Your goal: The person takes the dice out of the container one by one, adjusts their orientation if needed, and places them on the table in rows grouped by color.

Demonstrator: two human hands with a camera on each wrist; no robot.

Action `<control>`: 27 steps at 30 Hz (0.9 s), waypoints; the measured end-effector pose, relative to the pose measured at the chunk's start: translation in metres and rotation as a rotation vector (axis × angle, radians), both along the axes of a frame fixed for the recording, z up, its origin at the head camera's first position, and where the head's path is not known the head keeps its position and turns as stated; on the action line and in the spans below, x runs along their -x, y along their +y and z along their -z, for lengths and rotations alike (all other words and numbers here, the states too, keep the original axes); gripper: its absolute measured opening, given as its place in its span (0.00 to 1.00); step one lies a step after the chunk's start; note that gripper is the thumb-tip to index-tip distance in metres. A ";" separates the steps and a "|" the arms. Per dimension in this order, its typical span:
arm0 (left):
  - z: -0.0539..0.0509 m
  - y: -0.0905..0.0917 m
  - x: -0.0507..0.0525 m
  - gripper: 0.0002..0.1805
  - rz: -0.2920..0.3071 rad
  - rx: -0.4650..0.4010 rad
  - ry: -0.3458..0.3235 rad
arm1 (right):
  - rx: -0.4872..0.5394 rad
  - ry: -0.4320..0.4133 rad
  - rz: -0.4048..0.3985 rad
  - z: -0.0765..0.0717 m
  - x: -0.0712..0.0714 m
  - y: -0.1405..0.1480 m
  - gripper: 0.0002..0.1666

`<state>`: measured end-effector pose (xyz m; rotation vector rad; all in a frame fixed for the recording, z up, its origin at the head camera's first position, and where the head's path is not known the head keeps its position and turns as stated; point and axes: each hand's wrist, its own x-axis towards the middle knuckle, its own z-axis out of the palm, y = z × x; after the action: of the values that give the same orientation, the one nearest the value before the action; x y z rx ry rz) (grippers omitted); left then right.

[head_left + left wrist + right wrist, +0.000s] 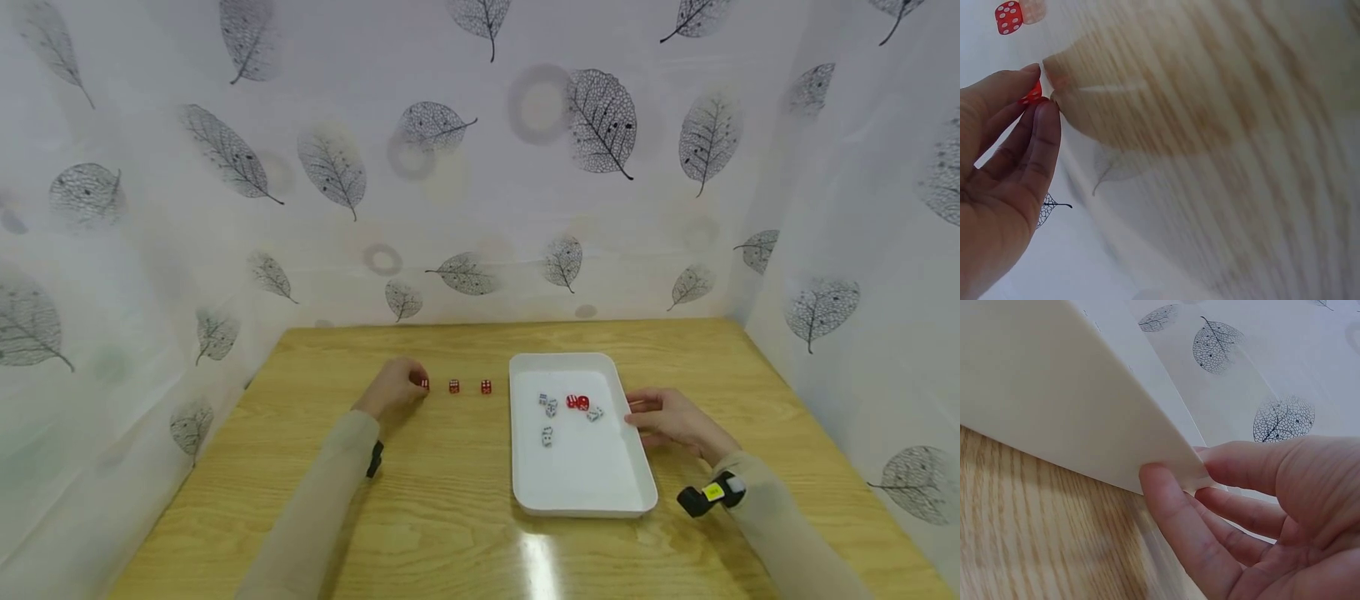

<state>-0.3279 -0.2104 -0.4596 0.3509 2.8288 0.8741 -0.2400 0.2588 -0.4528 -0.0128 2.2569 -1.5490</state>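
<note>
A red die (1033,94) with white pips sits between the thumb and fingertips of my left hand (392,387), which pinches it at the table's left. Two more red dice lie in line to its right, a nearer die (453,387) and a farther die (486,387). With its fingers at the right rim, my right hand (675,423) holds the white tray (585,487). In the right wrist view one fingertip (1155,475) presses the tray's outer wall. Inside the tray are several white dice (547,436) and two red dice (582,403), mostly toward its far half.
The wooden table (435,517) carries the tray right of its middle. A pale curtain (480,208) printed with dark leaves hangs behind the table and along both sides. A black strap (712,493) with a yellow label circles the right wrist.
</note>
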 end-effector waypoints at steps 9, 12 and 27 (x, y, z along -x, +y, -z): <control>0.003 0.000 0.002 0.04 -0.020 -0.010 -0.025 | -0.015 -0.007 0.003 -0.002 0.000 -0.002 0.36; 0.003 0.000 0.002 0.04 -0.023 -0.009 -0.030 | -0.020 -0.010 0.009 -0.002 0.000 -0.002 0.36; -0.002 0.003 -0.004 0.10 -0.023 -0.024 -0.052 | -0.014 -0.015 0.008 0.001 0.001 0.000 0.36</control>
<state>-0.3242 -0.2077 -0.4572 0.2948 2.7821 0.9087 -0.2412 0.2585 -0.4540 0.0117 2.2591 -1.5328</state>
